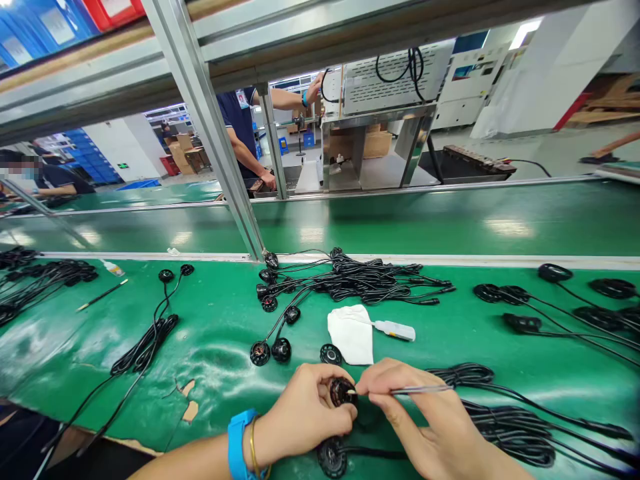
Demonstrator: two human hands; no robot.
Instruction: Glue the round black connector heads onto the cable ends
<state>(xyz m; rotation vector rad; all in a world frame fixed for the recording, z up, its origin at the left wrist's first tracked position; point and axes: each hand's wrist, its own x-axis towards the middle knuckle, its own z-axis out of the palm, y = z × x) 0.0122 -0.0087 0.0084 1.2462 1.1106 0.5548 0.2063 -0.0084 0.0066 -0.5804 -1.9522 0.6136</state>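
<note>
My left hand [300, 413], with a blue band at the wrist, grips a small round black device part [341, 393] between thumb and fingers. My right hand [430, 420] pinches a thin brush [423, 389], whose pale tip touches the part's face. Below, a round black disc [332, 457] with a cable lies on the green work surface. Just beyond my left hand lies another black ring-shaped piece [331, 354]. A white cloth [351, 333] sits past my hands, with a small white squeeze bottle [395, 330] at its right edge.
Bundled black cables [365, 277] with round heads lie along the back, and more coils [505, 427] lie at right. A second thin brush [103, 295] rests at left. A metal post [210, 127] rises behind; beyond the green conveyor belt [425, 220] stands a co-worker [245, 133].
</note>
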